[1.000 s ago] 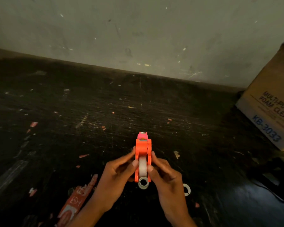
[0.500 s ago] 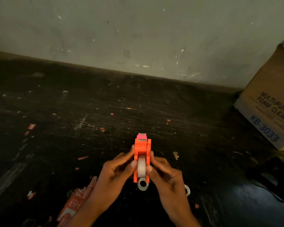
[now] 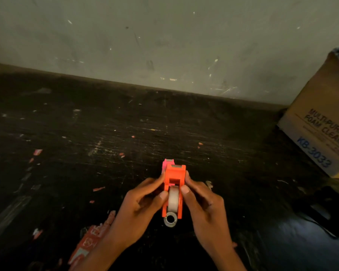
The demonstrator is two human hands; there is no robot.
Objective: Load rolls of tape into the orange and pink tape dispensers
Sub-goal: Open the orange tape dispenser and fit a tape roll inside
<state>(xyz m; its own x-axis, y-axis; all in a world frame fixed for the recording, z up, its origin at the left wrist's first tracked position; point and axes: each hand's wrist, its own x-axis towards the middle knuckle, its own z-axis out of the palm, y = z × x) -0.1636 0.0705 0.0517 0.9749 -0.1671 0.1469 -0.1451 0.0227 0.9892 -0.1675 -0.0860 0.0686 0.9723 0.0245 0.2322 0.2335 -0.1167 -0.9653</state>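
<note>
- Orange dispenser [image 3: 174,180] held at centre-low of view, cutter end toward 12 o'clock, both hands on it.
- Left hand [image 3: 139,208] at 9 o'clock of it, right hand [image 3: 204,208] at 3 o'clock; fingers [image 3: 163,194] of each side clamped against the body, thumbs pressing either side of the roll [image 3: 173,200].
- Change vs. a second ago: dispenser has come slightly up and nearer the camera; grip unchanged. Roll sits in the slot about as before, not visibly deeper.
- Pink dispenser [image 3: 165,165] now peeks out at 11 o'clock behind the orange one, a bit more offset than earlier. Can't tell if it's loaded.
- Small white ring [image 3: 170,219] on the desk [image 3: 86,143] just under the dispenser's 6 o'clock end; looks like a spare core or hub, unsure.
- Read: roll is in the orange body, hands likely seating or checking it. Pink one probably still to do.
- Cardboard box [image 3: 321,133] at 2 o'clock, well apart, not involved.
</note>
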